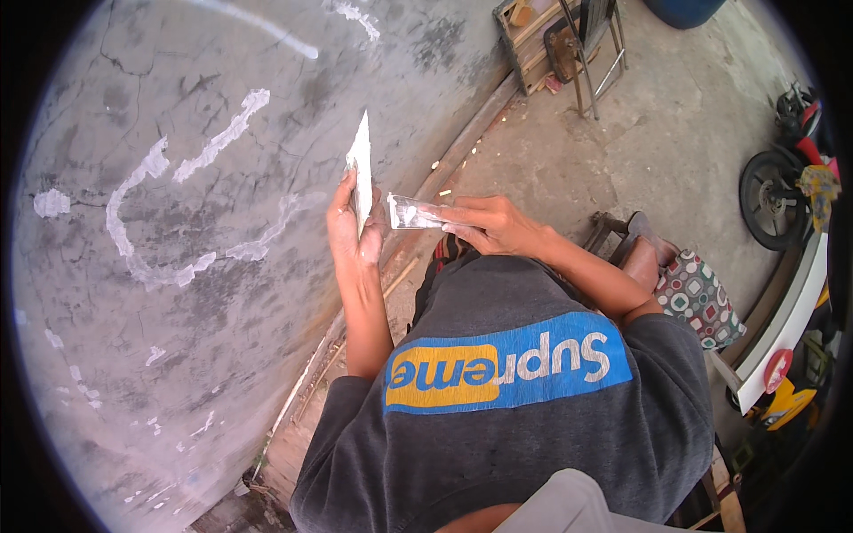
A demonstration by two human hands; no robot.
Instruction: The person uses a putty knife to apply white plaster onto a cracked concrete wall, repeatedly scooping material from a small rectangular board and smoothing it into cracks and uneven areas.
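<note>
My left hand is raised close to the wall, its fingers and thumb closed around a thin plate smeared with white putty. The plate stands nearly upright and tapers to a point at the top. My right hand grips a flat scraper with white putty on its blade. The blade points left toward my left hand, with a small gap between the blade and those fingers. On the left rises a grey cracked wall, where uneven white putty patches follow several cracks.
A narrow ledge runs along the wall's foot. Wooden and metal furniture stands at the far end, with a blue container beyond. On the right are a motorcycle wheel, a white panel and patterned cloth.
</note>
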